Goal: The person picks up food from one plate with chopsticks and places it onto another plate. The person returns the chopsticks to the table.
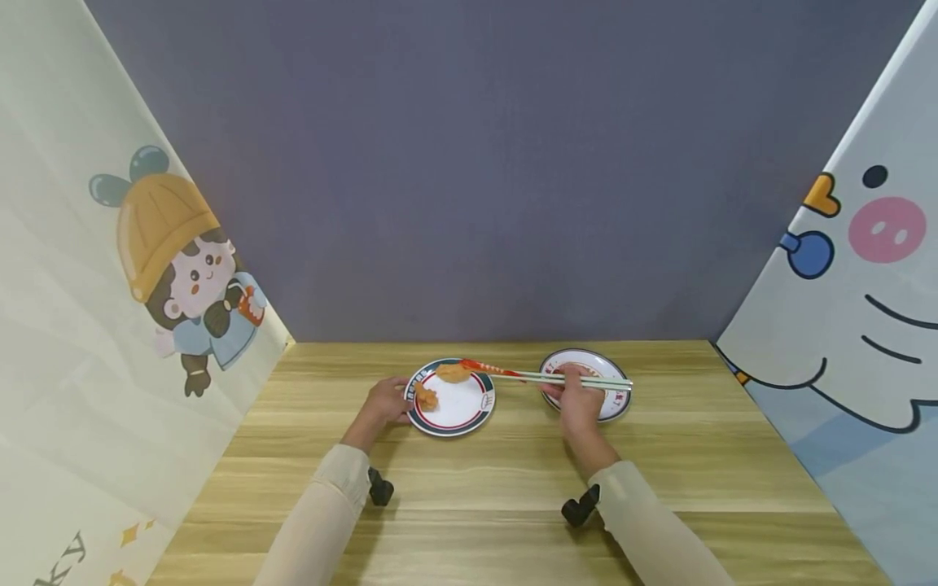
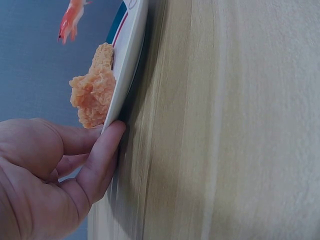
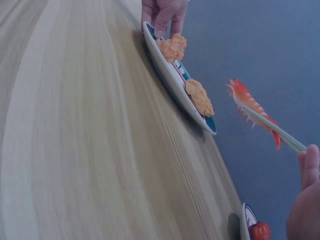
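A green-rimmed white plate lies on the wooden table and carries two fried pieces. My left hand holds its left rim with curled fingers. My right hand grips pale chopsticks. Their tips pinch an orange shrimp in the air above the plate's far right edge. Under the right hand sits a second, red-rimmed plate with a red item on it.
The wooden table is walled in by a grey backdrop, a cartoon-girl panel on the left and a cartoon-animal panel on the right. Black wrist mounts show on both sleeves.
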`<state>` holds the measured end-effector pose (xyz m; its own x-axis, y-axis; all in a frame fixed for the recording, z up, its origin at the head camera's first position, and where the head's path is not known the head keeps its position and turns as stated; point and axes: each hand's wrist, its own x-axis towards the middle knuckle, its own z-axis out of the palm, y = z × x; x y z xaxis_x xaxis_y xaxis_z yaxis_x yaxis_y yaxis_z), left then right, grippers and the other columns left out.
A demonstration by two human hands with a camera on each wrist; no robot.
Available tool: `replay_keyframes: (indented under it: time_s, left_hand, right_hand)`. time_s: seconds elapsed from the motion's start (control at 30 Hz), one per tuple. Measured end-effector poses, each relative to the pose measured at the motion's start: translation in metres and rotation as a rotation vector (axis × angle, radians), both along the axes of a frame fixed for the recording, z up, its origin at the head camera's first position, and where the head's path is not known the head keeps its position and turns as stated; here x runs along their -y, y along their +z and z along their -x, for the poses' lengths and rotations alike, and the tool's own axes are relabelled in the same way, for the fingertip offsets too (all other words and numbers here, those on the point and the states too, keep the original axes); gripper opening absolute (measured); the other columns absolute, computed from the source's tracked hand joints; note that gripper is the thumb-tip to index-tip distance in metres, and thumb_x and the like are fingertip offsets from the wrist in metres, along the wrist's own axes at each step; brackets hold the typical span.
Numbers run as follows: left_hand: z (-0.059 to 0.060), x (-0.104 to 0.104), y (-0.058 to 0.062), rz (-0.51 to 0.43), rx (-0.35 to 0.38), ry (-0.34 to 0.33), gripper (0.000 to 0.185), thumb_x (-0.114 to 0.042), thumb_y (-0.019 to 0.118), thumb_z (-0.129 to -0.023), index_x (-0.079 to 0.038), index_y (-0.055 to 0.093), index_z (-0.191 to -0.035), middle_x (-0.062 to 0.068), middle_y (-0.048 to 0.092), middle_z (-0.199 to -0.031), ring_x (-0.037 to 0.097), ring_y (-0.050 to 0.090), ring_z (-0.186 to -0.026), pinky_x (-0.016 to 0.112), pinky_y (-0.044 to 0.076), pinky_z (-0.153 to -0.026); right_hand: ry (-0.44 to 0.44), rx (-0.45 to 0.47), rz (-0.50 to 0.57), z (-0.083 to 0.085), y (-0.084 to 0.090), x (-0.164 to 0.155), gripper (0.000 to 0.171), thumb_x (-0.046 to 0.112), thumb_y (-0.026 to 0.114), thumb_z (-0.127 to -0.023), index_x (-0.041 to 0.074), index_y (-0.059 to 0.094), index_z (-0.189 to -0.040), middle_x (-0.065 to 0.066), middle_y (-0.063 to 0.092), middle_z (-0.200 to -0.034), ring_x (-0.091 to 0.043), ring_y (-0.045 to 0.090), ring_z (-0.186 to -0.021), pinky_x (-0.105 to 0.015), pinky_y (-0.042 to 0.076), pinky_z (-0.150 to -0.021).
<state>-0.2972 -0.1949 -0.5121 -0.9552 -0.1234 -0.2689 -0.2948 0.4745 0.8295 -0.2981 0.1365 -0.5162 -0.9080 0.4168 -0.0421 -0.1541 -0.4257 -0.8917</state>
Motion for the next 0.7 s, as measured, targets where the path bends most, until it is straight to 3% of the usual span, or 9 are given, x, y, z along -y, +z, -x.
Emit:
replay_keyframes:
  time_s: [0.17, 0.33, 0.43, 0.6, 0.7]
  left_hand:
    - [0.000, 0.001, -0.001, -0.009, 0.008, 0.002, 0.057, 0.011, 0.065, -0.087, 0.002, 0.054, -0.142, 0.028, 0.065, -0.122, 0.017, 0.069, -0.072, 0.028, 0.066, -0.062]
    - [0.002, 0.002, -0.002, -0.017, 0.014, 0.000, 0.057, 0.011, 0.065, -0.087, 0.002, 0.054, -0.142, 0.027, 0.065, -0.122, 0.016, 0.068, -0.071, 0.028, 0.066, -0.062]
    - [0.003, 0.002, -0.004, -0.021, 0.020, 0.003, 0.057, 0.011, 0.065, -0.087, 0.001, 0.055, -0.142, 0.027, 0.066, -0.121, 0.016, 0.068, -0.070, 0.028, 0.066, -0.062]
    - [0.004, 0.003, -0.004, -0.013, 0.024, 0.000, 0.057, 0.011, 0.066, -0.087, 0.000, 0.055, -0.141, 0.026, 0.065, -0.119, 0.016, 0.068, -0.070, 0.028, 0.066, -0.061]
    - [0.003, 0.002, -0.003, -0.006, 0.021, -0.006, 0.057, 0.010, 0.066, -0.087, 0.000, 0.056, -0.141, 0.026, 0.066, -0.119, 0.015, 0.067, -0.070, 0.028, 0.066, -0.061]
  right_hand:
    - [-0.007, -0.038, 0.015, -0.001, 0.001, -0.011, 0.017, 0.008, 0.054, -0.102, -0.004, 0.064, -0.095, -0.002, 0.073, -0.075, -0.013, 0.073, -0.061, -0.027, 0.066, -0.061]
    - [-0.004, -0.046, 0.028, -0.003, 0.002, -0.023, 0.022, 0.012, 0.052, -0.105, -0.009, 0.059, -0.108, -0.001, 0.074, -0.079, -0.013, 0.073, -0.061, -0.027, 0.066, -0.061]
    - [-0.004, -0.008, -0.004, -0.004, 0.003, -0.031, 0.026, 0.017, 0.052, -0.106, -0.009, 0.056, -0.111, 0.001, 0.073, -0.077, -0.011, 0.072, -0.058, -0.026, 0.066, -0.062]
    - [-0.020, 0.080, -0.052, -0.004, 0.005, -0.043, 0.022, 0.025, 0.054, -0.105, 0.003, 0.058, -0.106, 0.004, 0.069, -0.079, -0.009, 0.071, -0.056, -0.026, 0.066, -0.065]
    - [-0.049, 0.071, -0.024, -0.003, 0.006, -0.048, 0.026, 0.022, 0.055, -0.105, -0.003, 0.058, -0.112, 0.002, 0.069, -0.079, -0.009, 0.069, -0.055, -0.024, 0.066, -0.063]
